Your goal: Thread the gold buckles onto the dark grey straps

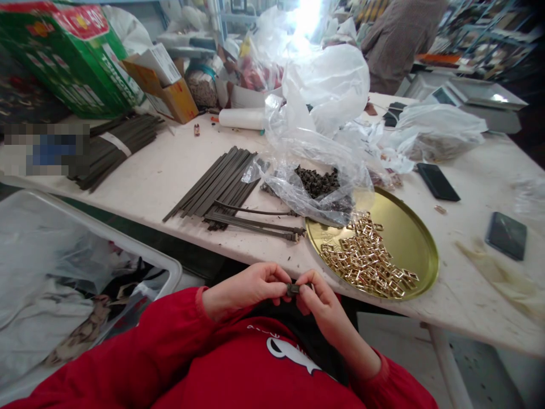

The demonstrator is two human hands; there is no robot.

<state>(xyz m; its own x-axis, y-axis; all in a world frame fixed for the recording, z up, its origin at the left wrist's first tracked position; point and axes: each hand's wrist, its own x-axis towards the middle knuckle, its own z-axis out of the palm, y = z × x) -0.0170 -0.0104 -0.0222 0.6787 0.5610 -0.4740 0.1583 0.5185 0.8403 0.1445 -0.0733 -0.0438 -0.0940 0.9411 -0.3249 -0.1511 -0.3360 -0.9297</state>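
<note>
My left hand (264, 286) and my right hand (318, 294) meet in front of my chest, just off the table's near edge. Between their fingertips they pinch a small dark olive piece (293, 289), perhaps a strap loop; its exact kind is too small to tell. Beyond my hands lie a few dark straps (259, 225) with fittings on their right ends. Behind those is a row of flat plain straps (217, 184). Small dark loops (317, 183) spill from a clear plastic bag. To the right, many gold buckles (370, 258) lie heaped on a round gold tray (419, 244).
A bundle of straps (117, 145) with a white band lies left, before a green box (72, 62). Clear plastic bags (327, 85) crowd the back. Two phones, one a black phone (437, 182), rest right. A white bin (170, 267) stands lower left. A person (398, 40) is behind.
</note>
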